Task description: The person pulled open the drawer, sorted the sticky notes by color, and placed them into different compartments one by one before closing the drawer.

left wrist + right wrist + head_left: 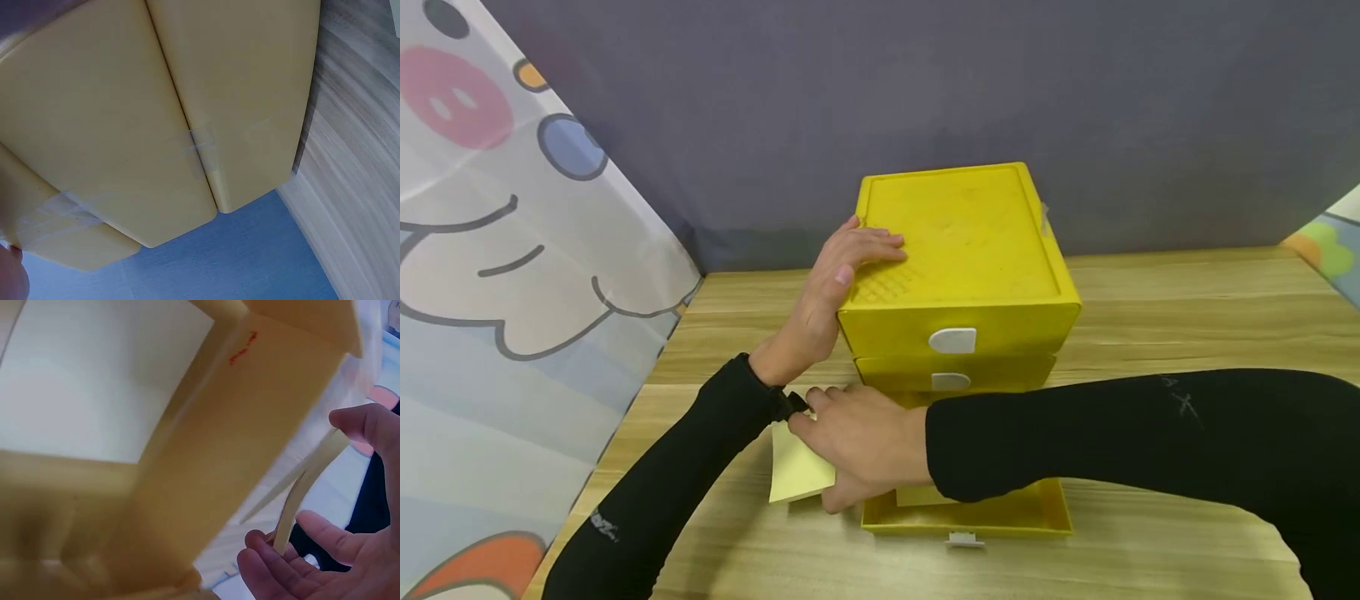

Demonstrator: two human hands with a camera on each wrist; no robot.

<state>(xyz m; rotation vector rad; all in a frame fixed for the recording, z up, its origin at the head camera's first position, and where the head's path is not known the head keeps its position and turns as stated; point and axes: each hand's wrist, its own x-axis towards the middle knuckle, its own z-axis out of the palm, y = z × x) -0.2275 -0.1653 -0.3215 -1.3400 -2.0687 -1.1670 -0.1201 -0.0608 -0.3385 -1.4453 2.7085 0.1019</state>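
A yellow cabinet of stacked drawers (962, 242) stands on the table, its bottom drawer (1051, 507) pulled out. My left hand (827, 292) rests on the cabinet's upper left edge, fingers lying over the top. Out past the drawer's left wall, my right hand (868, 433) pinches a pale yellow sticky note pad (797, 467) between thumb and fingers. Seen edge-on in the right wrist view, the pad (297, 494) looks slightly bent and split into layers. Another pale paper pad (106, 381) lies inside the drawer, partly covered by my right forearm in the head view.
Two upper drawers with white handles (952, 341) are closed. Clear tape (203, 147) crosses seams on the cabinet's side. Behind the wooden table (1187, 325) rises a grey panel (925, 83); a cartoon-printed sheet (512, 250) hangs along the left.
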